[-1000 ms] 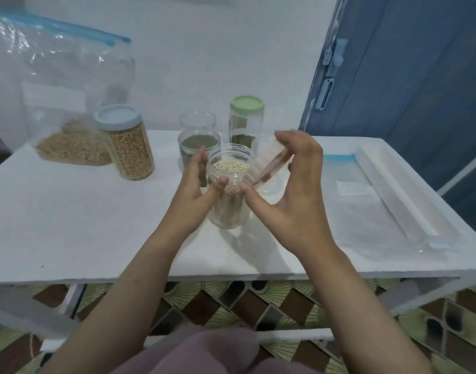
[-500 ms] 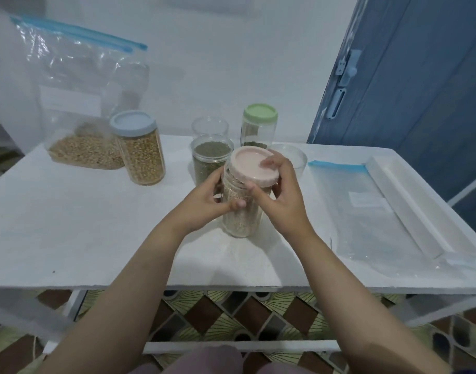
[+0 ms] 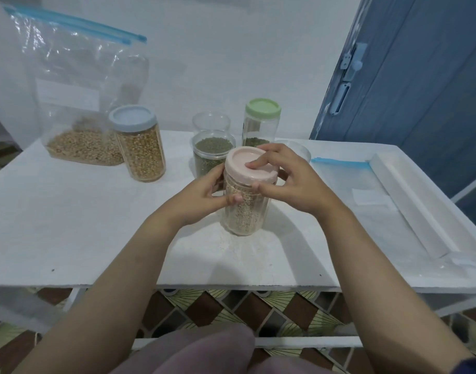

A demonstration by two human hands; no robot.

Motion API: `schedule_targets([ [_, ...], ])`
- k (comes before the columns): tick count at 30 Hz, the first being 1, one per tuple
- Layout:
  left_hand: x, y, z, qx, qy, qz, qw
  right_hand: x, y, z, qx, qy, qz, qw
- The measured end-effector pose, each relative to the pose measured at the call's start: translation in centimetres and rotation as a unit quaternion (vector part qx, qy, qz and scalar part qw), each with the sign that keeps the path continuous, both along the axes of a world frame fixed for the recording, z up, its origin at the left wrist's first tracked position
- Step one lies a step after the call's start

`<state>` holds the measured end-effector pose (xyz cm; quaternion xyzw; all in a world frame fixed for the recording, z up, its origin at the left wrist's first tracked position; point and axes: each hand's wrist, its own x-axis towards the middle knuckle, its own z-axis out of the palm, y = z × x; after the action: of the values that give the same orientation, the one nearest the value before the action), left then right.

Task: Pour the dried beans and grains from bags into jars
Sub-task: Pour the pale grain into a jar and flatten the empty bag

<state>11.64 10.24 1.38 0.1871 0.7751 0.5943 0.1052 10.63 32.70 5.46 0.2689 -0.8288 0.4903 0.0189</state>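
The grain jar (image 3: 243, 211) is standing upright mid-table (image 3: 69, 225), long axis vertical, pink lid (image 3: 247, 166) facing up. The left hand (image 3: 202, 197) is gripping its body; the right hand (image 3: 288, 179) is pinching the lid's rim. Bare tabletop is lying toward the near edge; the green-bean jar (image 3: 208, 155) is crowding just behind.

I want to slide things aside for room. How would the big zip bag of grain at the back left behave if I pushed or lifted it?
The zip bag would probably flop: its clear film stands crumpled and mostly empty above the grain. The grain sits low, so a push likely drags the bottom while the top sags. Its blue zip strip looks partly open, so tilting may spill.
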Motion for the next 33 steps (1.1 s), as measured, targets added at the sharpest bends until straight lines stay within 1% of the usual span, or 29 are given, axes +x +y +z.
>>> schedule_targets([
  [4, -0.1, -0.1, 0.0, -0.010, 0.007, -0.001, 1.000, 0.1, -0.4, -0.6, -0.019, 0.019, -0.012, 1.000],
  [9, 0.1, 0.1, 0.2, 0.011, 0.001, 0.001, 1.000, 0.0, -1.1, -0.8, 0.028, 0.019, -0.034, 0.999],
  [13, 0.1, 0.1, 0.0, 0.017, -0.004, 0.002, 1.000, 0.3, -1.6, -0.7, 0.024, -0.004, -0.039, 0.999],
  [15, 0.1, 0.1, -0.1, 0.015, -0.004, 0.005, 1.000, 0.7, -1.8, -1.2, -0.001, 0.000, -0.042, 0.999],
  [17, 0.1, 0.1, -0.1, 0.011, -0.003, 0.004, 1.000, 1.0, -1.7, -2.1, -0.068, 0.001, -0.057, 0.996],
  [19, 0.0, 0.1, -0.2, 0.008, -0.005, 0.005, 1.000, 1.2, -1.7, -2.5, -0.153, -0.039, -0.103, 0.982],
  [22, -0.1, 0.1, -0.2, 0.008, -0.007, 0.006, 1.000, 0.9, -1.8, -2.7, -0.194, -0.072, -0.143, 0.968],
  [25, 0.0, 0.0, -0.1, 0.006, -0.011, 0.009, 1.000, 0.9, -2.2, -3.0, -0.265, -0.115, -0.158, 0.944],
  [32, -0.1, -0.1, -0.3, 0.009, -0.017, 0.006, 1.000, 1.3, -1.8, -3.5, -0.275, -0.124, -0.140, 0.943],
  [33, -0.2, -0.1, -0.4, 0.008, -0.019, 0.007, 1.000, 1.4, -1.7, -3.3, -0.263, -0.112, -0.129, 0.950],
])
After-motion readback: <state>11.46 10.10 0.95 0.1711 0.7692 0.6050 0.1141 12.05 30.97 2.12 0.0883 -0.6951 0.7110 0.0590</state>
